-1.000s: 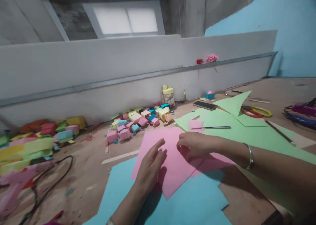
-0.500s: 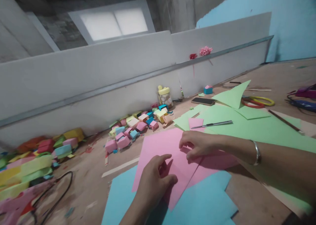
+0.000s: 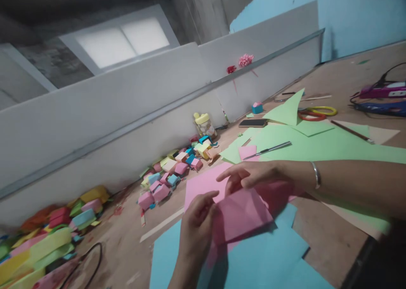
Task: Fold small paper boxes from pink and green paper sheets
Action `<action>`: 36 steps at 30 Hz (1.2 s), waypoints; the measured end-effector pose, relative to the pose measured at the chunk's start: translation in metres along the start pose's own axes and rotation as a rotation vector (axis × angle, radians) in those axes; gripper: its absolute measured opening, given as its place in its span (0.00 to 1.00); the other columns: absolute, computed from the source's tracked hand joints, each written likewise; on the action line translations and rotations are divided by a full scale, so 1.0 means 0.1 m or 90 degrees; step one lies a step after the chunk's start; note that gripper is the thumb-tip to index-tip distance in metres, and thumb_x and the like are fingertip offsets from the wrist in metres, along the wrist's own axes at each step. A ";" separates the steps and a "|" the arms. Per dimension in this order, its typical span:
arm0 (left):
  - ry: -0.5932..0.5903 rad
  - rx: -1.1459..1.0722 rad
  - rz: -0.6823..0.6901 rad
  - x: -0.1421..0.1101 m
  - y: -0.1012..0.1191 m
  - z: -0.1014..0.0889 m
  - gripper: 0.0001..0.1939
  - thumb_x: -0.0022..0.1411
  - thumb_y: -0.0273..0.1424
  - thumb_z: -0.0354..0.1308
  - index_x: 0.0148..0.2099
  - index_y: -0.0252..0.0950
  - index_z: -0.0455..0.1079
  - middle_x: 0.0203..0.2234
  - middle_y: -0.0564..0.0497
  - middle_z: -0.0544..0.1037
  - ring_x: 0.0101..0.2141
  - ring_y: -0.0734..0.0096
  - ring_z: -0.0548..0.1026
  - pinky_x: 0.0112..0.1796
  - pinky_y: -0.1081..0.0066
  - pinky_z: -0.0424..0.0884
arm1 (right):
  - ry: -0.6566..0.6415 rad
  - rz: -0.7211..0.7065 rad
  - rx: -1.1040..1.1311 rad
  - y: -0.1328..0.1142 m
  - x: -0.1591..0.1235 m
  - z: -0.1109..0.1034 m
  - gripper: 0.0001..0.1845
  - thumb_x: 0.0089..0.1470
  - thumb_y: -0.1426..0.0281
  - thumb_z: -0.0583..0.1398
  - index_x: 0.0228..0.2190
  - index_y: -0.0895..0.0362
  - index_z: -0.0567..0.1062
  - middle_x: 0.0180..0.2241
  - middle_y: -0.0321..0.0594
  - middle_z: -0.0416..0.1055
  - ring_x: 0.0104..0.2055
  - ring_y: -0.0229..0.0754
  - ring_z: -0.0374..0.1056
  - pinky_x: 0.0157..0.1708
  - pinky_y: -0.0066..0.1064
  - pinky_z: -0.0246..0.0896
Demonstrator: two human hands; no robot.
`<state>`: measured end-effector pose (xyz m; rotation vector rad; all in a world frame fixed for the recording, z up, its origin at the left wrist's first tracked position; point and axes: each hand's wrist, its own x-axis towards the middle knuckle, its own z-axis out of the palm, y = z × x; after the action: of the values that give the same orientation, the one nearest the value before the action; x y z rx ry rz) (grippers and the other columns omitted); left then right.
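Observation:
A sheet of pink paper (image 3: pixel 242 215) is lifted at its near side and stands tilted toward me. My left hand (image 3: pixel 197 223) pinches its left edge between thumb and fingers. Just behind the raised edge is my right hand (image 3: pixel 250 175), its fingers stretched apart and reaching left; whether it touches the raised edge is hard to tell. More pink paper (image 3: pixel 203 181) lies flat beneath and behind the hands. Blue paper sheets (image 3: pixel 253 263) lie under the pink ones, nearest to me.
Green sheets (image 3: pixel 317 143) spread at right, with a craft knife (image 3: pixel 269 150), scissors (image 3: pixel 317 112) and a pencil (image 3: pixel 352 132). A phone (image 3: pixel 253 123) and a lidded jar (image 3: pixel 204 126) stand farther back. Small paper boxes (image 3: pixel 161 191) pile by the wall; more folded paper (image 3: pixel 47 242) lies far left.
The near side of the pink sheet has come up off the table into my left hand's grip. My right hand's fingers have straightened toward the left. The view has turned slightly right.

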<state>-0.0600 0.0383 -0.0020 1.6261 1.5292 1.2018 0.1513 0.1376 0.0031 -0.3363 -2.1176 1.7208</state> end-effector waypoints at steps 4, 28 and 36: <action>0.142 -0.044 -0.047 0.01 0.00 -0.08 0.13 0.53 0.35 0.59 0.41 0.36 0.72 0.23 0.57 0.71 0.18 0.80 0.66 0.17 0.80 0.61 | 0.026 0.041 0.101 -0.03 -0.02 0.12 0.27 0.36 0.66 0.69 0.41 0.61 0.71 0.37 0.41 0.72 0.37 0.41 0.68 0.34 0.29 0.64; 0.108 -0.001 -0.329 0.05 -0.05 -0.13 0.20 0.62 0.31 0.55 0.56 0.37 0.58 0.40 0.49 0.71 0.28 0.74 0.72 0.25 0.72 0.72 | 0.266 -0.037 -0.151 -0.13 0.06 0.25 0.32 0.45 0.83 0.54 0.52 0.52 0.66 0.32 0.37 0.67 0.35 0.38 0.66 0.39 0.35 0.65; 0.039 0.079 -0.315 0.02 -0.03 -0.04 0.16 0.62 0.33 0.55 0.52 0.35 0.64 0.45 0.46 0.72 0.38 0.66 0.74 0.35 0.62 0.74 | 0.218 -0.487 -1.087 -0.29 -0.01 0.35 0.16 0.58 0.78 0.54 0.46 0.52 0.71 0.53 0.46 0.61 0.57 0.49 0.51 0.52 0.46 0.48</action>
<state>-0.0651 0.0400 -0.0022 1.1842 1.9312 0.9023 0.1385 0.1000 0.0249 -0.1435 -2.3408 -0.7205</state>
